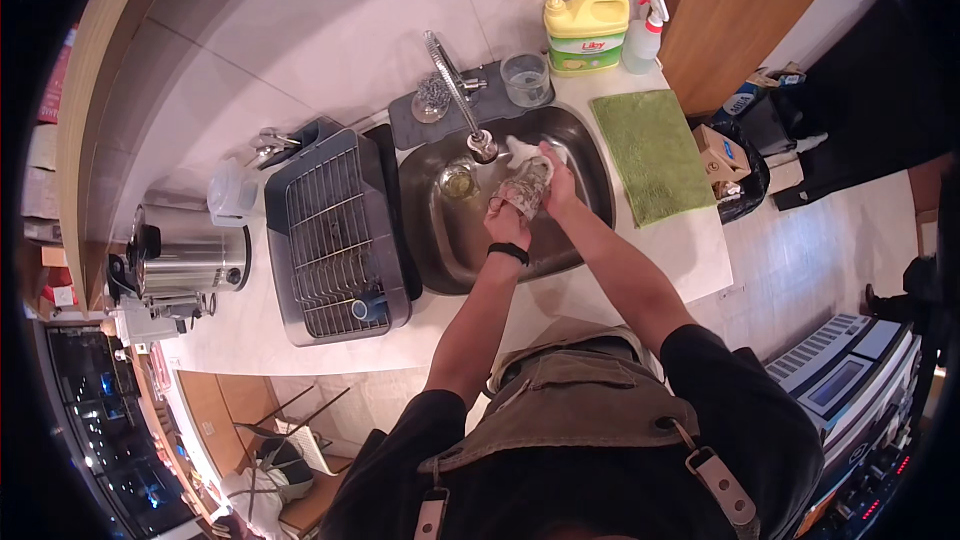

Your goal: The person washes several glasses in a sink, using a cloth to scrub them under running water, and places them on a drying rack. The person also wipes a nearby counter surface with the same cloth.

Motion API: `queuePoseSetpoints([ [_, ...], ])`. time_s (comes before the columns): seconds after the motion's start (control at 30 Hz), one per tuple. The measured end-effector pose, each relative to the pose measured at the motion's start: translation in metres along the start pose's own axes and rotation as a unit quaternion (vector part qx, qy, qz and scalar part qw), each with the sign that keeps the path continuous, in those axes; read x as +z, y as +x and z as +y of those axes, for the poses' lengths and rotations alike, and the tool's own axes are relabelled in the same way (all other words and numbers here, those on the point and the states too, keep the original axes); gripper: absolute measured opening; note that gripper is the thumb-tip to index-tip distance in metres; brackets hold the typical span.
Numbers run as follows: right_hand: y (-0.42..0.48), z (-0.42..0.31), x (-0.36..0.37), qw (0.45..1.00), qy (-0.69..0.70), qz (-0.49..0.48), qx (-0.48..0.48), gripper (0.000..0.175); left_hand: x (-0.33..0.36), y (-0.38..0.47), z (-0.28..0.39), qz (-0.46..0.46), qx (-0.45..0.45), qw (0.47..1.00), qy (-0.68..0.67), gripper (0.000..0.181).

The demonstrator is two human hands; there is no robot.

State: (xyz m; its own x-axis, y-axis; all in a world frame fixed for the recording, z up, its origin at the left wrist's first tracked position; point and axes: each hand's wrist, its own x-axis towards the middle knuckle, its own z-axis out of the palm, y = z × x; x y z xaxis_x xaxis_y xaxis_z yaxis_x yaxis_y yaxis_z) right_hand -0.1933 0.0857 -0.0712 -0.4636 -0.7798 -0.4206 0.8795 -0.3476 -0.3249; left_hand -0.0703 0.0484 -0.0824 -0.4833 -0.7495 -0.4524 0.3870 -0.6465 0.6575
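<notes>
Over the stainless steel sink (424, 232) I hold a clear glass (534, 178) tilted. My left hand (506, 223), with a black band at its wrist, grips the glass at the end nearer me. At its far end my right hand (558, 184) presses a white foamy scrubber (521, 151) against it; whether this is a sponge or a cloth I cannot tell. Another clear glass (460, 181), yellowish inside, stands in the basin to the left. Just beyond my hands hangs the spring-hose faucet (480, 142).
Left of the sink stands a grey dish rack (337, 232) holding a small blue cup (367, 307). A green towel (652, 157) lies to the right. Behind are a glass bowl (525, 80), a yellow detergent jug (586, 30) and a spray bottle (643, 41). A steel urn (195, 251) is far left.
</notes>
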Motion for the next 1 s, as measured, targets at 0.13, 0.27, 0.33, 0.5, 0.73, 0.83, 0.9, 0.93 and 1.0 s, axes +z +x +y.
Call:
queuePoseSetpoints([
  [0.13, 0.006, 0.019, 0.001, 0.993, 0.075, 0.042, -0.077, 0.050, 0.004, 0.010, -0.009, 0.000, -0.018, 0.996, -0.082, 0.024],
  [0.27, 0.007, 0.042, -0.008, 0.996, 0.078, 0.014, -0.050, 0.063, -0.005, 0.031, -0.016, 0.012, 0.071, 0.997, 0.022, 0.021],
  [0.33, 0.005, 0.045, -0.013, 0.995, 0.083, 0.042, -0.044, 0.060, -0.006, 0.040, -0.022, 0.012, 0.093, 0.993, 0.077, 0.020],
  [0.5, 0.001, 0.041, -0.032, 0.993, 0.076, 0.071, -0.061, 0.052, 0.006, 0.072, -0.040, -0.008, 0.176, 0.949, 0.262, 0.014],
  [0.73, -0.043, 0.000, -0.048, 0.975, -0.156, 0.161, 0.002, 0.027, 0.010, 0.122, -0.054, 0.067, 0.123, 0.784, 0.605, 0.033],
  [0.83, -0.060, -0.018, -0.061, 0.960, -0.196, 0.171, -0.103, 0.032, 0.030, 0.139, -0.077, 0.037, 0.020, 0.758, 0.651, 0.030],
  [0.9, -0.073, -0.025, -0.049, 0.957, -0.226, 0.157, -0.097, 0.031, 0.019, 0.160, -0.090, 0.043, 0.007, 0.769, 0.638, 0.029],
  [0.93, -0.075, -0.025, -0.041, 0.954, -0.243, 0.153, -0.090, 0.031, 0.008, 0.175, -0.089, 0.050, 0.000, 0.776, 0.629, 0.029],
  [1.0, -0.083, -0.014, -0.012, 0.955, -0.262, 0.122, -0.074, 0.030, -0.024, 0.201, -0.071, 0.046, 0.010, 0.815, 0.578, 0.029],
])
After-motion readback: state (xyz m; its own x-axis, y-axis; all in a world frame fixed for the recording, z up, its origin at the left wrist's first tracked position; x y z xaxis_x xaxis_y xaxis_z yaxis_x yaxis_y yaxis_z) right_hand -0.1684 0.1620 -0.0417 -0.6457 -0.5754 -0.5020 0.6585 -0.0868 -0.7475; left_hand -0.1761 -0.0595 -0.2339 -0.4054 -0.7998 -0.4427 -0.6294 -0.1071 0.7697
